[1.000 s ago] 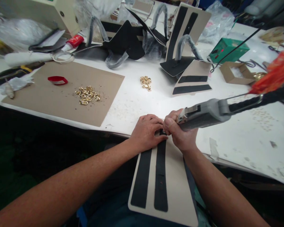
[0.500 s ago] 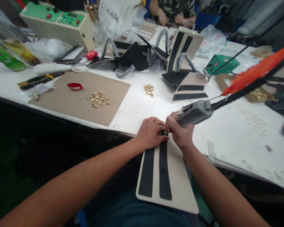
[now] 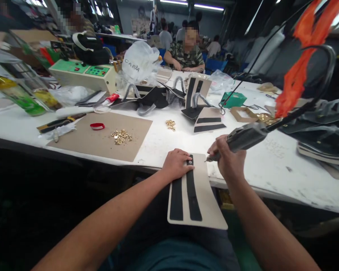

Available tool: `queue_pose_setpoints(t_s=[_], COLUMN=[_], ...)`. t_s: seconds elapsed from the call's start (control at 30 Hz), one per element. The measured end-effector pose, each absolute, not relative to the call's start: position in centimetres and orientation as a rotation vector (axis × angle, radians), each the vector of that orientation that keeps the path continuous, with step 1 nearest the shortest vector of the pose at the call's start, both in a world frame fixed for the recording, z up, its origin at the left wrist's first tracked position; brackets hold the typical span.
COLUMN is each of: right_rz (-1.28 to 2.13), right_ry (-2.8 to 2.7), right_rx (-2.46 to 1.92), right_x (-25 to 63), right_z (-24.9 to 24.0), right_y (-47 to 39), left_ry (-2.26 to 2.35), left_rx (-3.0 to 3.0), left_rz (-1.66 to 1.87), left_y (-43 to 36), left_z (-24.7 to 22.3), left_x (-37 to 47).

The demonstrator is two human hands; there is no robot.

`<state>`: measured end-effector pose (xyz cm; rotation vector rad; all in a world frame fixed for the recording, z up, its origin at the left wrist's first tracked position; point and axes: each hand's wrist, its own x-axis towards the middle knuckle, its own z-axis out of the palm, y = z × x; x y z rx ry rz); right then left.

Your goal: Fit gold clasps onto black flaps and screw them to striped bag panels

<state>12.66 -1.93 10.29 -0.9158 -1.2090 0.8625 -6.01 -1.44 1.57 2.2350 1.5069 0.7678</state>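
My right hand (image 3: 228, 156) is closed around a grey electric screwdriver (image 3: 245, 136), whose thin tip points down and left, just right of the panel and apart from the screw. A beige bag panel (image 3: 205, 192) with two black strips leans from the table edge towards my lap. My left hand (image 3: 175, 164) holds the panel at its upper left, with fingers and thumb around the top of one black strip (image 3: 193, 199). Between them shows a small silvery screw head (image 3: 190, 162). The panel's underside is hidden.
Gold metal fittings lie on a brown board (image 3: 130, 150) and in a small pile (image 3: 171, 125) on the white table. Bag parts (image 3: 210, 120) with plastic-wrapped handles stand behind. A green box (image 3: 234, 99) and cables are at the right. A co-worker (image 3: 185, 56) sits opposite.
My right hand has moved the screwdriver right and away from the screw. The left hand stays on the panel. The head view has tilted up, showing more of the room.
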Motion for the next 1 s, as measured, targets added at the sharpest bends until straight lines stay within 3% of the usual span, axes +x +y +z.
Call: queue_pose_setpoints(t_s=[0.13, 0.27, 0.43, 0.63, 0.8, 1.0], right_rz=[0.687, 0.505, 0.275, -0.311, 0.083, 0.662], right_ry=[-1.198, -1.252, -1.230, -1.268, -1.880, -1.943], right_rx=[-1.387, -2.043, -2.339, -1.918, -1.362, -0.966], right_x=[18.3, 25.4, 32.0, 28.2, 19.7, 15.5], right_z=[10.1, 6.7, 3.8, 1.6, 0.0, 6.3], right_y=[-6.0, -9.6, -12.3, -17.9, -18.3, -13.2], left_ry=[1.495, 1.477, 1.471, 1.467, 1.451, 1.447], left_rx=[2.217, 2.188, 2.164, 2.145, 2.093, 1.845], left_rz=[0.804, 0.847, 0.845, 0.849, 0.892, 1.027], left_y=[-1.3, -1.3, -1.3, -1.6, -1.9, -4.0], left_z=[1.5, 1.2, 1.1, 1.5, 1.8, 3.5], left_x=[-6.0, -5.9, -5.9, -6.1, -6.1, -7.1])
